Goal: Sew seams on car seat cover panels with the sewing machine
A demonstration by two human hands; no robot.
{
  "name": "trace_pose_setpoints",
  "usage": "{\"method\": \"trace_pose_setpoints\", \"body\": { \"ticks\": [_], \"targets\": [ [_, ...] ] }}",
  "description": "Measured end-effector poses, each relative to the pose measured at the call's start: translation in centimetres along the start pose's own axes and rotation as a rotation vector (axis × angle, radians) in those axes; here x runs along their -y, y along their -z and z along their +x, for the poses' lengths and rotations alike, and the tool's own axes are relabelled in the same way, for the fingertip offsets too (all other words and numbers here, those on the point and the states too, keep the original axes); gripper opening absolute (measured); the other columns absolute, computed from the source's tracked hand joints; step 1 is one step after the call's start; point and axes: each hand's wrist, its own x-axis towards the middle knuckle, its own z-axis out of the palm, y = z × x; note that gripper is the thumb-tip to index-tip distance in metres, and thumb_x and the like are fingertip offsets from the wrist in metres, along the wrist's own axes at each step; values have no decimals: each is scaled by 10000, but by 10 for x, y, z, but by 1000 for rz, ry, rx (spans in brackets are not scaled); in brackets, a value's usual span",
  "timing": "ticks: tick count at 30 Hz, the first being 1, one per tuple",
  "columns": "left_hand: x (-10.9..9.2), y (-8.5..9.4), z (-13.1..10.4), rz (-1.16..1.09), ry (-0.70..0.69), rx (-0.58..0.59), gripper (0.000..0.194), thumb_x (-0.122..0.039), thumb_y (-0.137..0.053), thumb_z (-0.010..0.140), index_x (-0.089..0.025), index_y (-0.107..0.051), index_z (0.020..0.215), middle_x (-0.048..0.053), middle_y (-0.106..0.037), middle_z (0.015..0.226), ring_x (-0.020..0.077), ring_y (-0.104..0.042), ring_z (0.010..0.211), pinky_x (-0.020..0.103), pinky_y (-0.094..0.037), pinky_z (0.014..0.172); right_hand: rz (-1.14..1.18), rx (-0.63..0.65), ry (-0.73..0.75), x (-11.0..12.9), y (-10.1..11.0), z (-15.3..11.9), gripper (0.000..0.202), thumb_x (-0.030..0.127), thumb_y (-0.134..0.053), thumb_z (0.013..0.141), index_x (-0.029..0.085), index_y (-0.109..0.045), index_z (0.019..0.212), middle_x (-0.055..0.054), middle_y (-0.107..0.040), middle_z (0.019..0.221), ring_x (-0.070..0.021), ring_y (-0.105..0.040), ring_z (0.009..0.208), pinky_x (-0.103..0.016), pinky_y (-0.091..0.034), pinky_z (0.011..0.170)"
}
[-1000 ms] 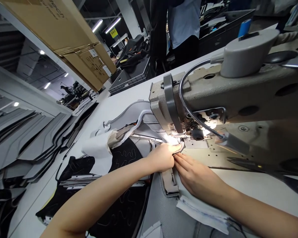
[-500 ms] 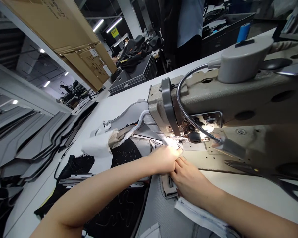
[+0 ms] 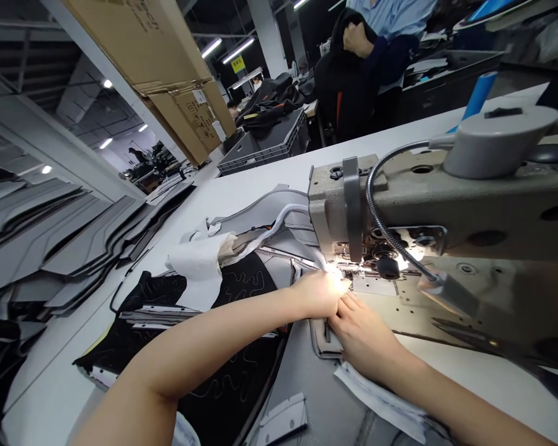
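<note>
A grey sewn fabric cover (image 3: 302, 378) with white strips lies under and before my hands, its edge running up to the sewing machine (image 3: 385, 198). My left hand (image 3: 320, 293) is closed on the fabric edge close to the lit needle area, fingertips partly washed out by the lamp. Just below and touching it, my right hand (image 3: 365, 334) pinches the same edge; the part between its fingers is hidden. Black quilted fabric (image 3: 232, 384) with wavy stitching spreads beneath my left arm. A white cloth flap (image 3: 198, 269) lies over it.
Scissors (image 3: 474, 337) lie on the table at the machine's right. Stacked grey panels (image 3: 69, 241) line the left side. Behind stand a cardboard box (image 3: 177, 74), a grey crate (image 3: 270, 145) and a person in a blue shirt (image 3: 400, 25) holding dark fabric.
My view has tilted and shifted, so the machine sits further right and lower. Both hands stay closed at the fabric edge by the needle. The person behind now shows a raised hand with dark fabric.
</note>
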Motion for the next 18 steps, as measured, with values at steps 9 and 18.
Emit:
{"method": "trace_pose_setpoints", "body": {
  "ticks": [9,18],
  "targets": [
    [-4,-8,-7,-64,12,-75,193,-143,-516,783,-125,-622,943,117,-660,951,238,-625,809,308,-467,607,-17,-123,69,-5,-14,-9,461,102,-573,455,122,-645,910,-149,-636,985,-320,-553,997,-439,-439,962],
    [-4,-28,-22,-430,251,-168,390,-232,-552,698,-154,-533,1079,120,-670,924,265,-648,765,283,-420,518,-40,-400,387,-9,5,-20,406,52,-390,663,185,-569,1003,-44,-663,953,-221,-598,912,-353,-452,870]
  ]
}}
